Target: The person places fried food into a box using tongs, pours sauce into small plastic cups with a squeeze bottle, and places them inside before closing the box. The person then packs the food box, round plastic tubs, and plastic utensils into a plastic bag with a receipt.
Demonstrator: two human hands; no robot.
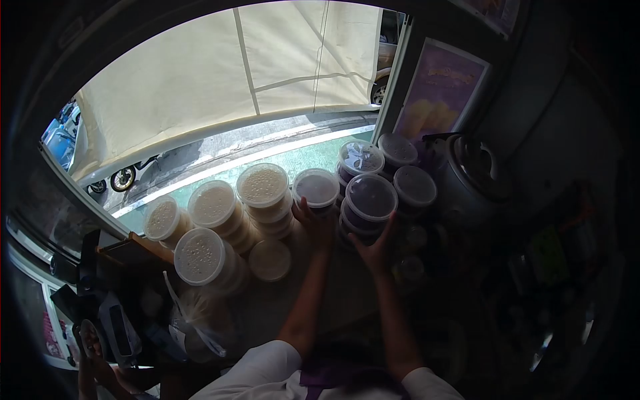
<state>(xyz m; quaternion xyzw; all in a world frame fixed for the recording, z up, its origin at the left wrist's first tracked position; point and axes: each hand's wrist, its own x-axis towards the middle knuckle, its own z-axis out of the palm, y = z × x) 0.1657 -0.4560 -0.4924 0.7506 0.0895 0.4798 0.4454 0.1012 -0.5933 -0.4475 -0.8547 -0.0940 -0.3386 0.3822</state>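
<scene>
My right hand point(375, 249) is curved around the near side of a stack of dark purple lidded tubs point(371, 198), thumb on the left and fingers on the right. At the near left edge of a paler purple tub point(315, 187) is my left hand point(313, 223), its visible fingers apart and resting against the tub's side. Shadow hides part of that hand. Behind and to the right stand more purple stacks, among them a shiny-topped tub point(361, 157), a far tub point(398, 149) and a right-hand tub point(415, 187).
Stacks of cream-coloured tubs point(263, 185) stand left of my hands, with a low single tub point(270, 260) near them. A knotted plastic bag point(200, 320) and a card terminal point(120, 330) lie nearer left. A large lidded pot point(473, 167) stands right. Another person's hand point(100, 367) shows lower left.
</scene>
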